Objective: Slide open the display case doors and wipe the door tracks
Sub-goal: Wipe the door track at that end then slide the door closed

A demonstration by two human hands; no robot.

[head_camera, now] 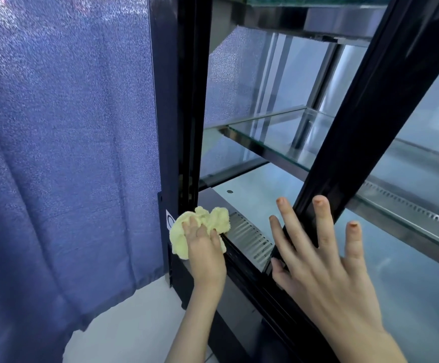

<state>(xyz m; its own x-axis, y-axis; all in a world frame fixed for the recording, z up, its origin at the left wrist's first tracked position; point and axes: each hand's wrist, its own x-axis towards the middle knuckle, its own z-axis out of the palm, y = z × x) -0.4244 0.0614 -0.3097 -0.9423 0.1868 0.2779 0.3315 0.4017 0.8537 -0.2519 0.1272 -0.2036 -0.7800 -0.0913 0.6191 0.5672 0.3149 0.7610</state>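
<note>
A: Head view, item 1: left hand [206,248], lower centre, fingers together, flat on yellow cloth [184,235], pressing it onto door track [250,273] at left corner of display case [166,127].
B: Item 2?
A: Right hand [325,265], lower right, fingers spread wide, flat vs sliding door [357,127] frame; door partly open.
B: Tip for wipe?
A: Imo push cloth edge into groove w/ fingertips, run along track toward door, brace door so it can't roll back.
</note>
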